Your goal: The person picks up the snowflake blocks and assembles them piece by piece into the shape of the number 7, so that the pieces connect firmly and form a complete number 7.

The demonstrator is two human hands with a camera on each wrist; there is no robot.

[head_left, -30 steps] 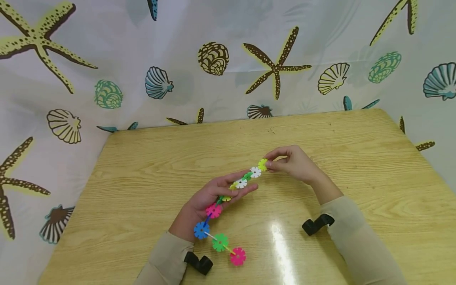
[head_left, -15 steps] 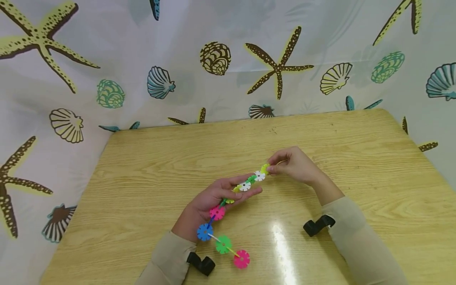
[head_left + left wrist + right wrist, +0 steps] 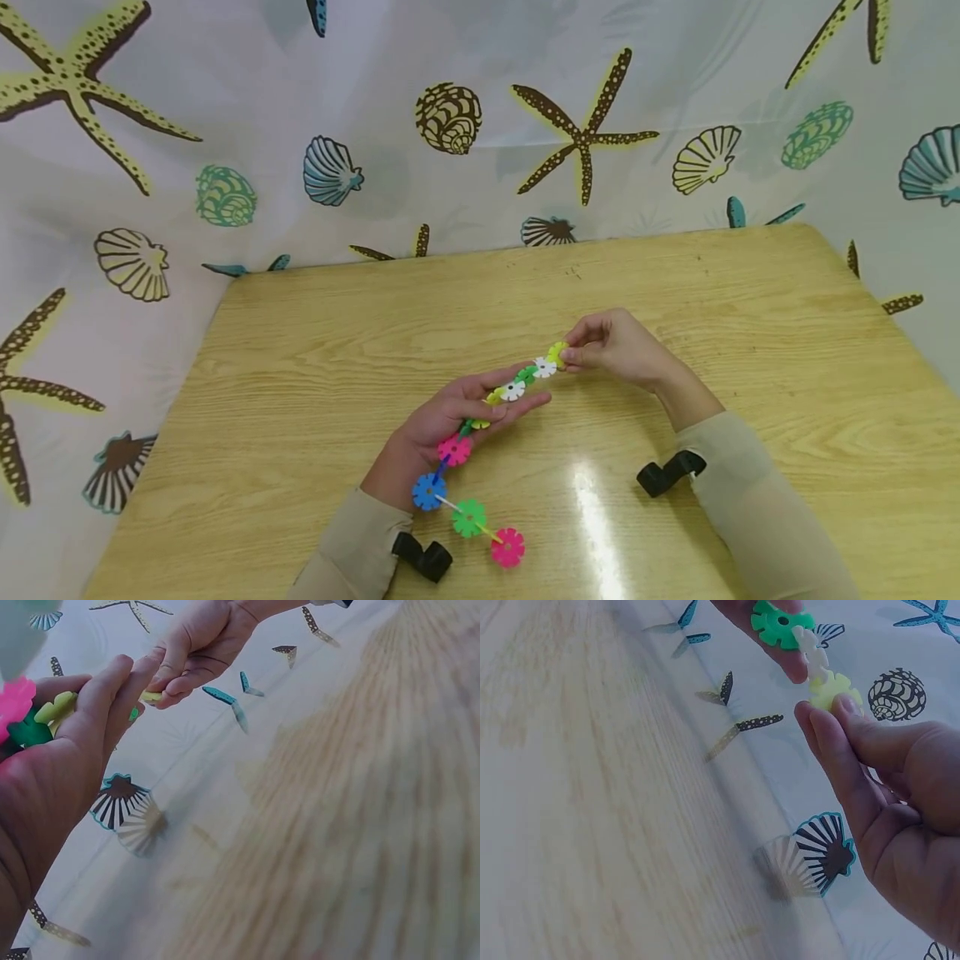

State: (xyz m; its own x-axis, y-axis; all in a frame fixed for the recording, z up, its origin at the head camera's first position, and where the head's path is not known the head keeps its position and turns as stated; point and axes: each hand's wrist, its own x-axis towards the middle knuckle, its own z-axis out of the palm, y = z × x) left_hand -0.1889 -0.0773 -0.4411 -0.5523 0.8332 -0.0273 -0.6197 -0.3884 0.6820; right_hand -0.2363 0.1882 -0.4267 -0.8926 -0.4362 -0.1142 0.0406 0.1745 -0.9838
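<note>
A chain of interlocking snowflake discs point(image 3: 513, 391) runs between both hands above the table. My left hand point(image 3: 442, 412) supports it along the fingers, the thumb pressed over its middle. Between thumb and fingertips, my right hand point(image 3: 626, 350) pinches the yellow disc point(image 3: 557, 353) at the upper end. In the right wrist view this yellow disc point(image 3: 832, 691) joins a white disc point(image 3: 811, 652), with a green disc point(image 3: 780, 624) beyond. Past the left wrist the other end trails down through a blue disc point(image 3: 428, 492), a green one and a pink disc point(image 3: 507, 547). The left fingers partly hide the middle discs.
The wood-grain table point(image 3: 337, 333) spreads beneath both arms. Behind it hangs a white curtain point(image 3: 262, 100) printed with shells and starfish. A black curled strap end point(image 3: 423, 557) sits at the left cuff, and another black strap end point(image 3: 670, 473) at the right.
Both hands and the chain have shifted slightly right and down since the first frame. The yellow disc looked tilted half a second ago and now shows more of its face.
</note>
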